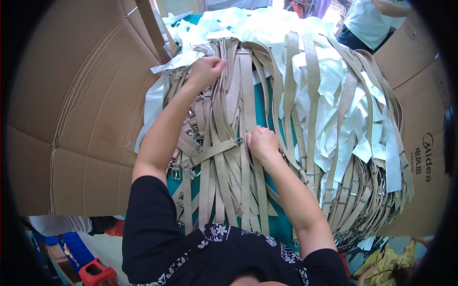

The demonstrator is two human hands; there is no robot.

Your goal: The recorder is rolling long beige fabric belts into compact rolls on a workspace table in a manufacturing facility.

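Note:
Many beige belts [245, 90] with holes and silver buckles lie lengthwise over a green-topped table [261, 102]. My left hand [206, 72] is closed at the far end of the middle bundle, its fingertips on the narrow edges of the belts there. Nearer to me, my right hand [264, 143] is closed around the edge of a beige belt; its fingers hide part of the strap. Between the hands, one short belt end with a silver buckle [237, 141] crosses the others at a slant.
White paper sheets [329, 114] lie among more belts at the right; others cover the far end. Large cardboard sheets [90, 105] stand at both sides. A person [369, 24] stands at the far right. A red stool [98, 273] is at the lower left.

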